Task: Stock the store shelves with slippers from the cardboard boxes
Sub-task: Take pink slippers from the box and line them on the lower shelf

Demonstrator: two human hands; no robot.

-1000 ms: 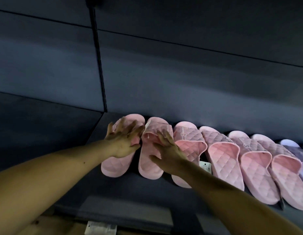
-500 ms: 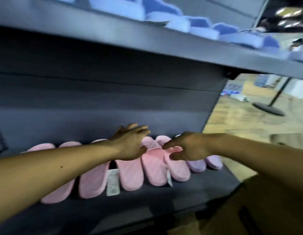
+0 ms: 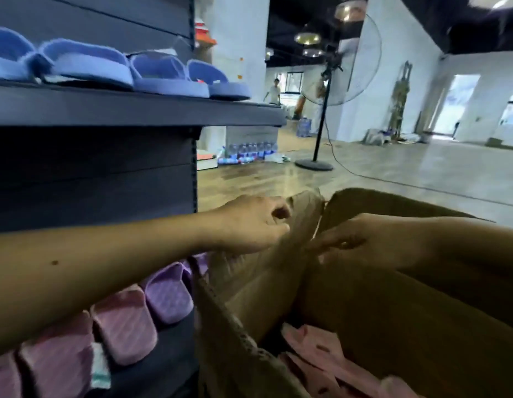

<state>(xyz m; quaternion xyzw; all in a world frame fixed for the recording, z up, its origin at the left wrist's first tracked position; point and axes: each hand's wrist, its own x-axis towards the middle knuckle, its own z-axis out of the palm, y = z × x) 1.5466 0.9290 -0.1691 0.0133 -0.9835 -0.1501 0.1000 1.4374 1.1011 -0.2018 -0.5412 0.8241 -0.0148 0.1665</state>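
Two-Hand Position and Clearances

Both hands meet at the raised flap (image 3: 304,216) of the cardboard box (image 3: 393,326). The left hand (image 3: 255,225) curls over the flap edge. The right hand (image 3: 361,242) touches it, but its grip cannot be told. Pink slippers (image 3: 315,346) lie inside the box, just beside the lower shelf (image 3: 177,363). Open floor (image 3: 393,173) beyond carries a pedestal fan (image 3: 331,67).

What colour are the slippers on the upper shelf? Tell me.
Blue; the slippers show best in the head view.

Blue slippers (image 3: 85,64) line the dark upper shelf (image 3: 134,109) in front of me, while a row of pink slippers (image 3: 123,326), ending in purple slippers (image 3: 169,294), lies side by side on the lower shelf (image 3: 174,349).
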